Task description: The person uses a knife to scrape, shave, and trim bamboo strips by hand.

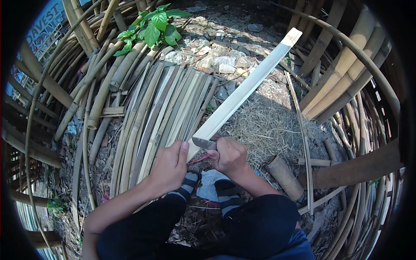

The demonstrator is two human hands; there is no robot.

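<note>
A long pale split bamboo strip (pixel 247 91) slants from my left hand up to the upper right. My left hand (pixel 168 162) is closed round its lower end, thumb on top. Wrapped round the handle of a short knife (pixel 203 143), my right hand (pixel 229 156) is just right of the strip. The knife's blade points left and lies across the strip near my left thumb. My right fingers cover the knife's handle.
Many split bamboo strips (pixel 162 112) lie side by side at the left. Thin shavings (pixel 264 125) cover the ground beyond my right hand. A short bamboo piece (pixel 284 177) lies at the right, near a thin upright strip (pixel 305 147). Bamboo poles (pixel 346 65) surround the spot; a leafy plant (pixel 154 28) stands at the back.
</note>
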